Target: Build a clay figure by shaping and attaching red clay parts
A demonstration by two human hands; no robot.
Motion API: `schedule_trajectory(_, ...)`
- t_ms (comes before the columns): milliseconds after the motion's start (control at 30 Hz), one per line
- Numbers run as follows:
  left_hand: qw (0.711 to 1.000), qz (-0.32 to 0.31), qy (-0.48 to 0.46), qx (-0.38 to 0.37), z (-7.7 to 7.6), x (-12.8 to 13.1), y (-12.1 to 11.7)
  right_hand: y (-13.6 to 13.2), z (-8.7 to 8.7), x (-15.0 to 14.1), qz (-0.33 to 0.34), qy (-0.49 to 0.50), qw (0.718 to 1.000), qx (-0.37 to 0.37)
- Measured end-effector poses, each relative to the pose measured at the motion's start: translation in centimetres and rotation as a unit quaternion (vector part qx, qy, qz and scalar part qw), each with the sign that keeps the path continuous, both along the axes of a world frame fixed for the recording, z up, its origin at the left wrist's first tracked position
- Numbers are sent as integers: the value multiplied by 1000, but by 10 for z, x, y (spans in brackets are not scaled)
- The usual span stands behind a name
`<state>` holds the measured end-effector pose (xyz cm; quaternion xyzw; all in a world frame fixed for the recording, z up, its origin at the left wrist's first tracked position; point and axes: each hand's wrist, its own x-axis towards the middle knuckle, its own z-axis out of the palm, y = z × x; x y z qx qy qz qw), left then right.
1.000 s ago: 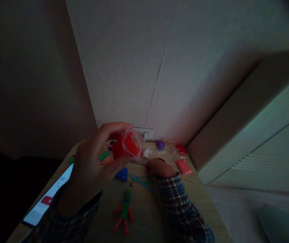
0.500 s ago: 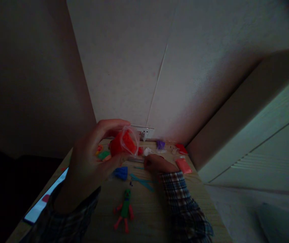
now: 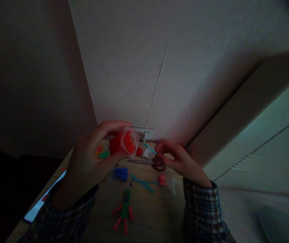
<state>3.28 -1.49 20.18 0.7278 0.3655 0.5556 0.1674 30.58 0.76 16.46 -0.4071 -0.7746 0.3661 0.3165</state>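
Note:
Held up on the left is a clear plastic bag of red clay (image 3: 117, 143), its open mouth turned to the right. My left hand (image 3: 91, 158) is closed around it, thumb below and fingers above. A thin light-blue modelling tool (image 3: 150, 149) sticks out to the left from the pinched fingers of my right hand (image 3: 176, 157), its tip close to the bag but apart from it. Just beneath the right hand, scissors (image 3: 144, 162) with dark red handles lie on the table. A clay figure (image 3: 125, 206) with a green body and pinkish-red limbs lies nearer to me.
On the wooden table (image 3: 144, 209) lie a blue clay packet (image 3: 121, 173), more light-blue tools (image 3: 143, 183), a bagged pinkish-red clay lump (image 3: 162, 179) and green clay (image 3: 104, 155). A lit phone (image 3: 43, 199) is at the left edge. A wall socket (image 3: 147, 132) sits behind.
My right hand has lifted the light-blue tool off the table and moved right and up, uncovering the scissors' handles and the bagged clay lump. The left hand and its bag have hardly moved.

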Motion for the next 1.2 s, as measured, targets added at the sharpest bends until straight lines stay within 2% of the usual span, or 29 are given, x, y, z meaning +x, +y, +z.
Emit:
schedule_trajectory(200,1000,-8,16,0,-3,-2,2,-24,27,-11,-50,100,989,98)
schedule_trajectory(400,1000,-13,26,4,1,0,1,-44,35,-17,-91,156,973,144)
schedule_trajectory(533,999,-35,22,-2,5,2,-1,-53,42,-26,-104,137,967,187)
schedule_trajectory(667,999,-38,37,7,4,1,-2,-59,47,-35,-86,133,968,197)
schedule_trajectory(900,998,-37,49,25,3,3,-2,-68,49,-33,-112,26,949,294)
schedule_trajectory(1033,998,-56,38,19,3,5,-3,-66,52,-31,-113,-6,946,303)
schedule_trajectory(1200,994,-99,20,31,4,3,-3,-67,52,-30,-104,2,948,300)
